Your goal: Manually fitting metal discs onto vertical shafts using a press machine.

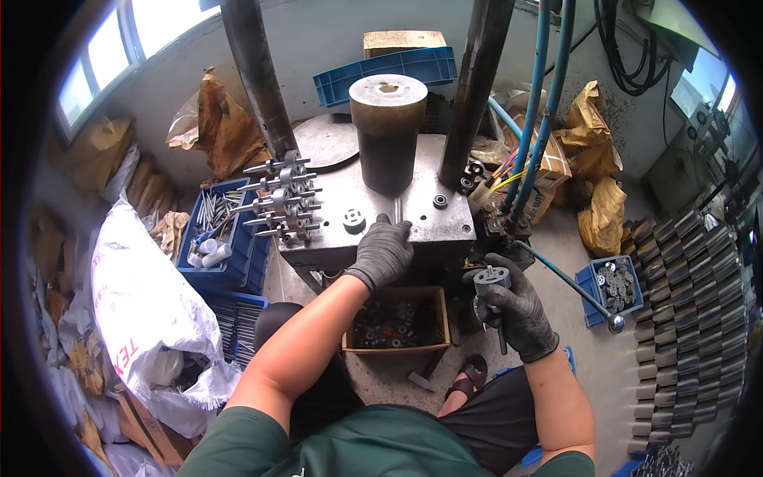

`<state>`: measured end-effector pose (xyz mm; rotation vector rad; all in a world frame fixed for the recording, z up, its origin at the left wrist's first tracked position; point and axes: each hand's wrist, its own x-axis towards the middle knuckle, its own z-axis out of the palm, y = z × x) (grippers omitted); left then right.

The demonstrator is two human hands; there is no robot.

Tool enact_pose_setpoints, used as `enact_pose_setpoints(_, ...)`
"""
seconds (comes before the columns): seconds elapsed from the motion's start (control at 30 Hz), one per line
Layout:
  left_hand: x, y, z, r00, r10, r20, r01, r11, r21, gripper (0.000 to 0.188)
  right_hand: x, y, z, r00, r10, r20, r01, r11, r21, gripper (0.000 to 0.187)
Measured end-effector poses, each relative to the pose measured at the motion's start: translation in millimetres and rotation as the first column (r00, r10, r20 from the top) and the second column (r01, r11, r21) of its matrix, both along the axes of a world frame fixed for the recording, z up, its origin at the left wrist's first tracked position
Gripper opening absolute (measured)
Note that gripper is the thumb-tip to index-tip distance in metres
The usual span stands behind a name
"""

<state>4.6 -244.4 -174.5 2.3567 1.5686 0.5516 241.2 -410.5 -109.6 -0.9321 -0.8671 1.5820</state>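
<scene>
Grey steel formed the tabletop (pixel 449 221) at the centre of the frame, its near edge running beneath the left hand (pixel 385 250). Steel showed between the pin (pixel 398 208) and the bearing (pixel 440 202) to its right, with a narrower strip between the left hand and the slotted disc (pixel 354 219). The left hand, gloved, lay with bent fingers at the pin's near end; whether they pinched it, I could not tell. The right hand (pixel 523 314), also gloved, was closed around a metal part (pixel 492 277), held off the tabletop at right of centre.

Pale floor (pixel 592 358) stretched from there towards the stacked blocks (pixel 687 334) at the right of the frame. A whitish wall (pixel 310 56) rose behind, with a window (pixel 103 56) at upper left.

Dark columns (pixel 258 83) flanked a thick cylinder (pixel 389 135), which stood upright behind the pin. Shafted parts (pixel 288 199) crowded the tabletop's left edge. A lever (pixel 572 288) with a ball end slanted past the right hand, in the way on that side. Beneath the tabletop sat a box (pixel 396 350) of small parts; a white sack (pixel 151 310) bulged at lower left.
</scene>
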Motion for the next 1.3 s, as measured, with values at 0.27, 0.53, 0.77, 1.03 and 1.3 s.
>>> enact_pose_setpoints(0.27,0,11,4,1.000,0.020,-0.013,-0.020,0.999,-0.046,0.049,-15,8,-7,0.966,-0.149,-0.213,0.171,0.981,0.090,0.061)
enact_pose_setpoints(0.53,10,-71,-23,0.600,-0.156,0.784,0.551,0.792,-0.264,0.038,-33,18,-15,0.942,-0.281,-0.184,0.317,0.924,0.215,0.064)
enact_pose_setpoints(0.77,17,-104,-16,0.463,-0.032,0.886,0.692,0.638,-0.338,0.051,-71,40,-25,0.946,-0.321,-0.037,0.316,0.893,0.320,0.058)
enact_pose_setpoints(1.03,10,-115,-54,0.524,0.531,0.666,0.671,0.225,-0.707,0.032,-65,96,12,0.863,-0.483,0.146,0.346,0.777,0.527,0.049)
enact_pose_setpoints(1.3,9,-93,-51,0.327,0.793,0.513,0.700,0.161,-0.696,0.019,-73,151,61,0.855,-0.408,0.319,0.246,0.862,0.442,0.038)
